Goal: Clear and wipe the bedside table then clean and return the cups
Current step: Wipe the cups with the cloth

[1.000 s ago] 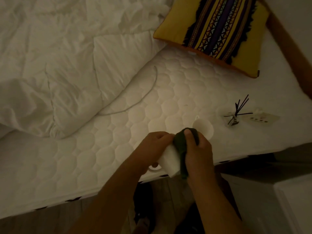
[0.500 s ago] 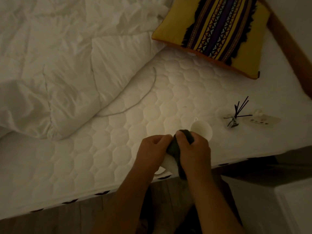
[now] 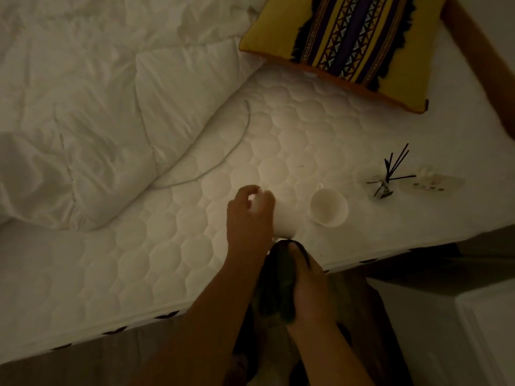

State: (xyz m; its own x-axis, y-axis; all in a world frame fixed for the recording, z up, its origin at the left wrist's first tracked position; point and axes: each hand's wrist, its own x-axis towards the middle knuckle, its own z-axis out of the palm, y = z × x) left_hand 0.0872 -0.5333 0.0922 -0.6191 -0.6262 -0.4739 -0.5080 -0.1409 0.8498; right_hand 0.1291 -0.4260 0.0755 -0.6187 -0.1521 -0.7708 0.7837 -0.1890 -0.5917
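Observation:
My left hand [image 3: 248, 215] grips a white cup [image 3: 282, 222] from above, and the cup rests on the quilted mattress [image 3: 167, 246] near its front edge. A second white cup [image 3: 328, 203] stands upright just to the right of it, apart from my fingers. Close to the bed's edge, my right hand [image 3: 309, 282] is closed on a dark green cloth [image 3: 277, 282], just below the held cup. The bedside table [image 3: 490, 338] shows as a pale corner at the lower right.
A reed diffuser with black sticks [image 3: 388, 174] and a white power strip [image 3: 430, 185] lie on the mattress to the right. A thin cable [image 3: 223, 160] curves beside the rumpled white duvet [image 3: 83, 107]. A yellow patterned pillow [image 3: 348, 37] sits at the headboard.
The hands have separated: my left hand carried the cup forward onto the mattress beside the other cup, while my right hand drew the cloth back off it.

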